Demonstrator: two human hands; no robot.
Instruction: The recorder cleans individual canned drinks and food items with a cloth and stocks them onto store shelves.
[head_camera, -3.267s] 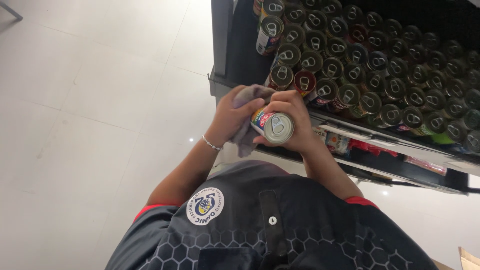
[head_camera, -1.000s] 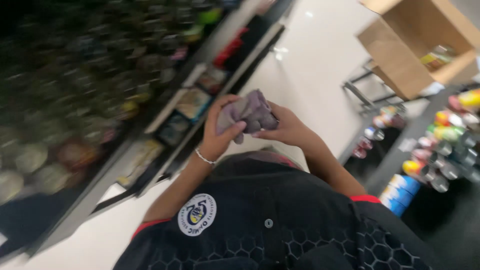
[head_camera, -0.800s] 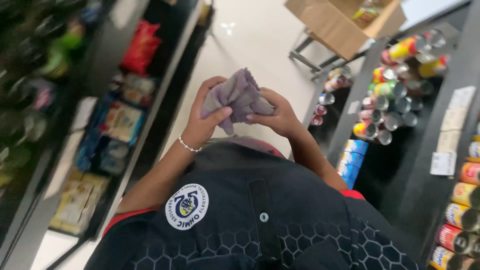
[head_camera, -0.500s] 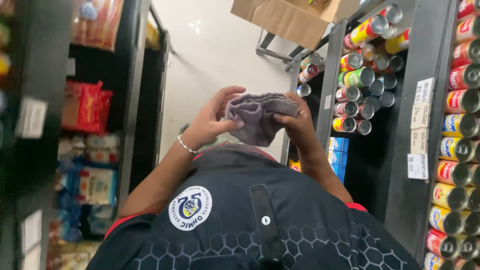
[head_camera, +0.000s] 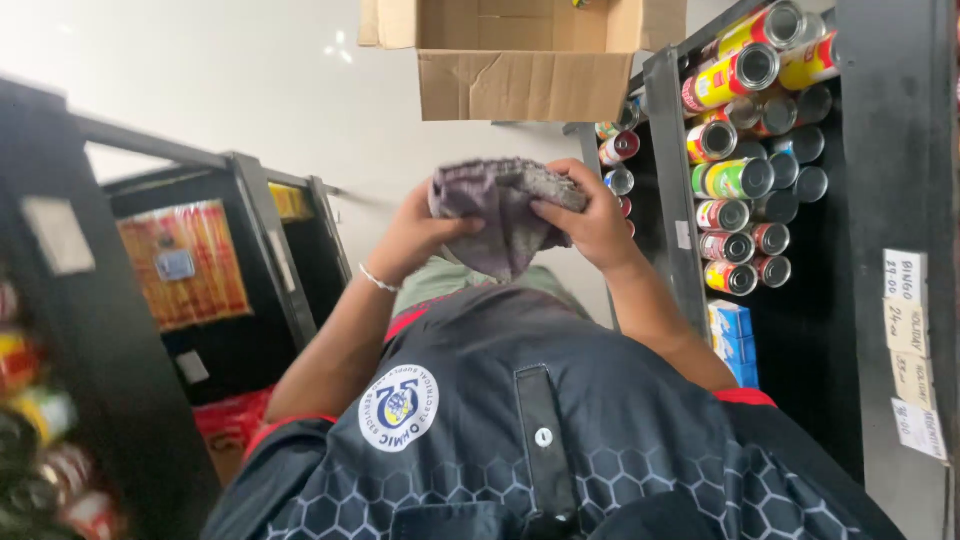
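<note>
Cloth (head_camera: 497, 215) bunched between both hands, left hand (head_camera: 420, 235) and right hand (head_camera: 590, 225) clamped on opposite edges, looks soft, light, floppy, so best gripped by a gathered fold; cardboard box (head_camera: 525, 55) beyond.

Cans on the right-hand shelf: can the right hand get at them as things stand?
Probably yes, but not freely: the right hand is close beside the cans with nothing between, yet it and the left hand both grip the grey cloth.
</note>
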